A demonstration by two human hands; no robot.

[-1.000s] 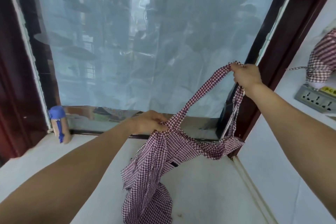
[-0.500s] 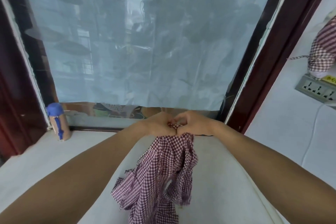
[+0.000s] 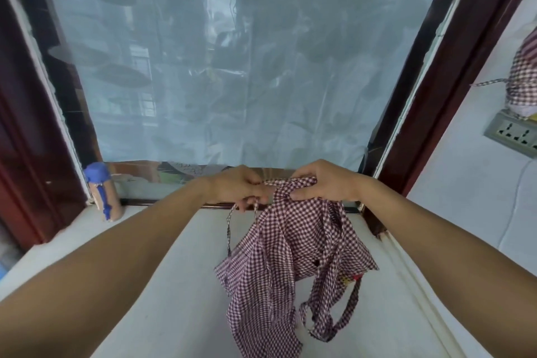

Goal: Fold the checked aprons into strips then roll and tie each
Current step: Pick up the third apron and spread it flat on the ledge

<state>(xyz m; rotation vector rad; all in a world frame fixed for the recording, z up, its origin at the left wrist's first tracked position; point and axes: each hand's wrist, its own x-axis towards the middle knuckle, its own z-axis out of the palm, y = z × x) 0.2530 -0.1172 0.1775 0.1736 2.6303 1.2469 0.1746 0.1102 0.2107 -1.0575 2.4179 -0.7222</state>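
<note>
Both hands are raised side by side in front of the window, close together, with the checked apron (image 3: 293, 264) hanging down from them over the white ledge (image 3: 162, 285). The left hand (image 3: 238, 186) has its fingers curled and pinches a thin tie string (image 3: 229, 227) of the apron; the string drops from the fingers in a narrow loop and joins the cloth lower down. The right hand (image 3: 325, 183) sits just beside it, thumb and fingers curled round a bunched fold at the apron's top edge. The two hands nearly touch, and a short stretch of checked fabric runs between them.

Below the hands the apron falls in loose, crumpled folds, its lower part reaching the bottom edge of the view. A wider checked strap (image 3: 345, 314) loops out at the lower right of the cloth.

Behind the hands, a pale translucent sheet (image 3: 232, 81) covers the window glass, framed by a dark red-brown frame (image 3: 453, 67). A small cylinder with a blue cap (image 3: 103, 192) stands at the left corner of the ledge. At the far right, another checked bundle (image 3: 526, 75) rests above a grey power strip (image 3: 514, 134) on the white surface.
</note>
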